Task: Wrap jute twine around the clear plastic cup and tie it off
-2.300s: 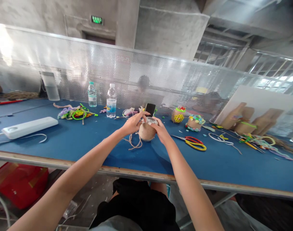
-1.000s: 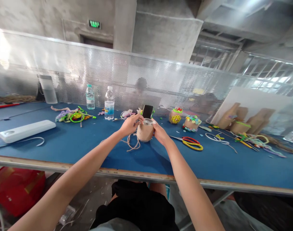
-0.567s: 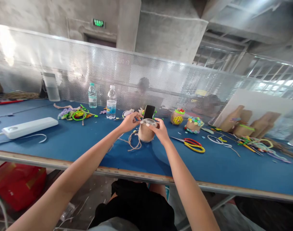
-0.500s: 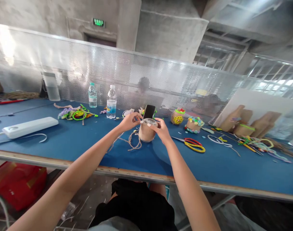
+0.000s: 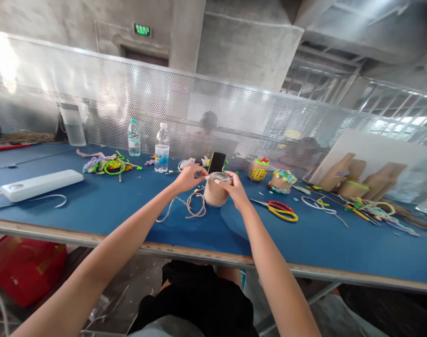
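Note:
A jar (image 5: 215, 194) wrapped in brown twine stands on the blue table in front of me, its round glass top facing up. My right hand (image 5: 235, 189) grips its right side, thumb near the rim. At the upper left rim my left hand (image 5: 191, 178) is closed in a pinch; what lies between those fingertips is too small to make out. Loose twine (image 5: 195, 213) curls on the table left of the jar, below the left hand. Behind the jar a dark-screened phone (image 5: 217, 163) leans upright.
Red-and-yellow-handled scissors (image 5: 282, 211) lie to the right. Two decorated jars, one with a yellow flower (image 5: 258, 174), stand behind them. Water bottles (image 5: 162, 150), a colourful cord pile (image 5: 106, 164) and a white power strip (image 5: 43, 185) are leftward. A perforated metal screen (image 5: 178, 107) borders the back.
The jar has shifted slightly and its top catches the light differently. Both hands stay at its rim in nearly the same pose.

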Demonstrator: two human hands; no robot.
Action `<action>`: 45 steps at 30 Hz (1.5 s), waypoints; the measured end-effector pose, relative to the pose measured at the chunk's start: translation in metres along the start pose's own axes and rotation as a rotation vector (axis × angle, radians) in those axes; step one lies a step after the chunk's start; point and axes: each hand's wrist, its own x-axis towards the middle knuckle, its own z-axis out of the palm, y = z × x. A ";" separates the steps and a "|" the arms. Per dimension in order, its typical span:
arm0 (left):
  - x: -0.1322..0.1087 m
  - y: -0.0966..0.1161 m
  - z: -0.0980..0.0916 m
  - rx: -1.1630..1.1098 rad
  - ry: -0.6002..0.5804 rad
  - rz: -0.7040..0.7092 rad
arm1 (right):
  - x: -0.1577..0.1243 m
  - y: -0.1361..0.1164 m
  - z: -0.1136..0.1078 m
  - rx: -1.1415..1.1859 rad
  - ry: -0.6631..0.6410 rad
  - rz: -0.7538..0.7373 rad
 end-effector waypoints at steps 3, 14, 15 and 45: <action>0.000 0.001 0.001 -0.006 -0.028 0.008 | 0.001 -0.002 -0.002 0.092 -0.044 0.038; -0.003 0.001 0.009 0.194 -0.022 0.236 | 0.007 0.003 -0.003 0.286 -0.155 0.042; -0.003 0.001 0.010 0.204 -0.020 0.234 | 0.007 0.003 -0.003 0.287 -0.156 0.042; -0.005 -0.009 0.013 0.092 -0.010 0.347 | 0.011 0.004 -0.024 0.101 -0.324 0.078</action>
